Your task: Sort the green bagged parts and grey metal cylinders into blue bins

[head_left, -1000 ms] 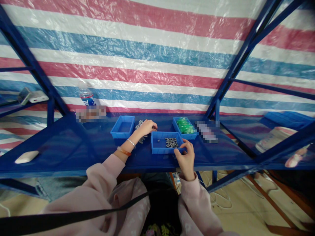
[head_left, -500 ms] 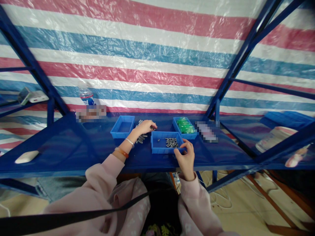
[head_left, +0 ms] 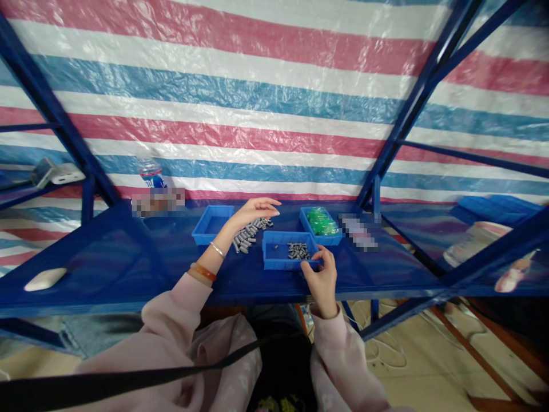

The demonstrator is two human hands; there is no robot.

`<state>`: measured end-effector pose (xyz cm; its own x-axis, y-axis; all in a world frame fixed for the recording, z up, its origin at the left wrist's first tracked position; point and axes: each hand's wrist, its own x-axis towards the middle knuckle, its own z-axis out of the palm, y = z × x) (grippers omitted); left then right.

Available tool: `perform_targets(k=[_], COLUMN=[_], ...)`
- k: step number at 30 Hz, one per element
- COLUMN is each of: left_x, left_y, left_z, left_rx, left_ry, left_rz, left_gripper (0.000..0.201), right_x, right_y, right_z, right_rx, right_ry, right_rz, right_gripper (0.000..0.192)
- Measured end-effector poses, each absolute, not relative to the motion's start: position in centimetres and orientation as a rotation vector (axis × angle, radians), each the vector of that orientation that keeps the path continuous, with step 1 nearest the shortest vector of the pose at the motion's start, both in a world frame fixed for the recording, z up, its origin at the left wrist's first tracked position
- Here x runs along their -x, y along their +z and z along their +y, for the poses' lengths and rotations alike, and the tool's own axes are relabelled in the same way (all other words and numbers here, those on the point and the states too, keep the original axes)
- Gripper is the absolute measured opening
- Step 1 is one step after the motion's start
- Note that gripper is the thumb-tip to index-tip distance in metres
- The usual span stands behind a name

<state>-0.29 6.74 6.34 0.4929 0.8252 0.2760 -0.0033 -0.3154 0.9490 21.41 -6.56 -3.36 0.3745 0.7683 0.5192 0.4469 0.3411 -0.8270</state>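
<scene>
My left hand (head_left: 256,209) hovers with fingers stretched out just above a loose pile of small grey metal pieces (head_left: 247,234) on the blue shelf (head_left: 128,257). It holds nothing I can see. My right hand (head_left: 322,276) rests at the front right corner of the middle blue tray (head_left: 278,262), which holds several grey pieces (head_left: 297,250). Its thumb and fingers curl against the rim. Whether they pinch a piece is too small to tell.
An empty blue tray (head_left: 213,224) sits left of the pile. A tray of green parts (head_left: 322,221) stands at the back right. A water bottle (head_left: 150,171) stands at the back left, a white oval object (head_left: 45,278) lies far left, and a white bucket (head_left: 469,243) stands right. Blue frame posts (head_left: 377,171) flank the shelf.
My left hand has lifted off the grey pile and opened its fingers, uncovering the pieces. My right hand stays at the tray corner. The view has tilted slightly.
</scene>
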Motion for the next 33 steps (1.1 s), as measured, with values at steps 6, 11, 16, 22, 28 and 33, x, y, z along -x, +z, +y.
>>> perform_targets(k=[6, 11, 16, 22, 28, 33], left_x=[-0.2, -0.6, -0.8, -0.8, -0.1, -0.3], left_y=[6.6, 5.1, 5.1, 4.4, 1.5, 0.3], left_z=[5.8, 6.4, 6.2, 7.6, 9.1, 9.0], left_rx=[-1.842, -1.942, -1.940, -2.125, -2.466, -2.618], left_ry=[0.494, 0.444, 0.504, 0.894, 0.729, 0.512], left_rz=[0.664, 0.699, 0.686, 1.009, 1.359, 1.310], left_gripper=[0.044, 0.041, 0.042, 0.026, 0.030, 0.032], right_x=[-21.2, -21.2, -21.2, -21.2, -21.2, -21.2], right_y=[-3.3, -3.2, -3.3, -3.2, -3.1, -3.2], right_z=[-6.4, -6.5, -6.5, -6.5, -6.5, -6.6], right_rx=[1.303, 1.311, 1.307, 1.318, 1.317, 1.315], right_ry=[0.298, 0.298, 0.304, 0.310, 0.321, 0.321], right_rz=[-1.242, -1.247, -1.247, -1.244, -1.238, -1.240], right_gripper=[0.016, 0.017, 0.017, 0.017, 0.017, 0.017])
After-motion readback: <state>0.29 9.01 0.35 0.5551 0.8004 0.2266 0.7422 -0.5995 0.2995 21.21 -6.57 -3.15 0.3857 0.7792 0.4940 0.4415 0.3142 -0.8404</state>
